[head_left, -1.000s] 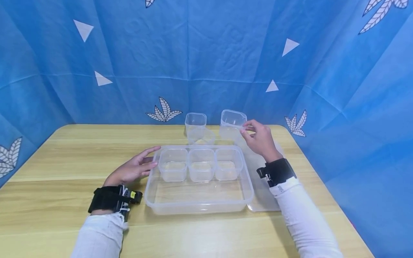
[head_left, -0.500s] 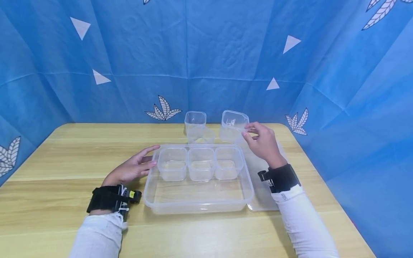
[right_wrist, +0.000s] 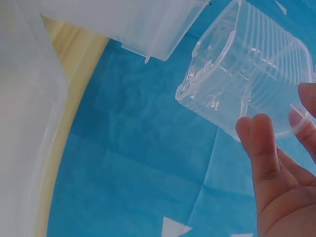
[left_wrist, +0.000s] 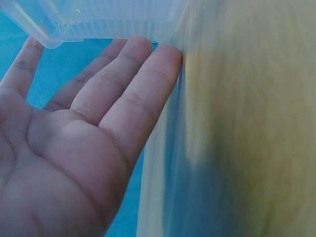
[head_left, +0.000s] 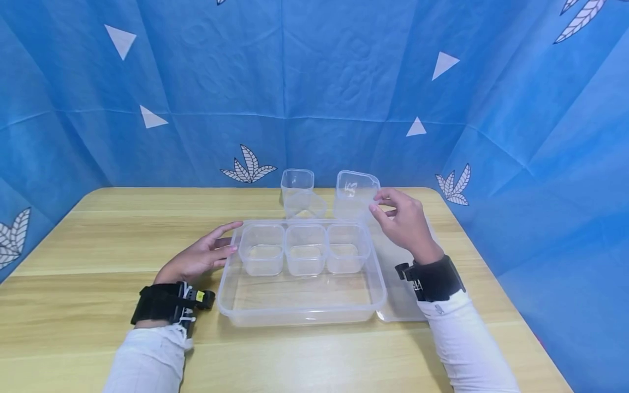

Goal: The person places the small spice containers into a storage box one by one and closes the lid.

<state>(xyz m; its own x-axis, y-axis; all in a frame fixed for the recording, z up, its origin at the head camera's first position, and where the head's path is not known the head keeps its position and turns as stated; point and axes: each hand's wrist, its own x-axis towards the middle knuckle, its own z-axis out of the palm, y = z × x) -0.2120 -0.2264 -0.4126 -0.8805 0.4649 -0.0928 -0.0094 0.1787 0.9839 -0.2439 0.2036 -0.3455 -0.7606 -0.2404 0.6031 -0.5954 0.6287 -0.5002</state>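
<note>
A clear rectangular plastic tray sits on the table, with three clear cups standing side by side along its far side; the middle cup is one of them. My left hand rests against the tray's left side, fingers fairly straight, as the left hand also shows in the left wrist view. Behind the tray at the right, my right hand pinches the edge of a clear plastic cup. In the right wrist view this ribbed cup looks tilted, with the fingertips at its near side.
At the back stand a clear cup and, just in front of it, another clear container. A translucent flat lid lies right of the tray, partly under my right arm. A blue curtain hangs behind the wooden table.
My right hand has shifted slightly right and nearer, and the cup in it has come down a little. The left hand and the tray stay about the same.
</note>
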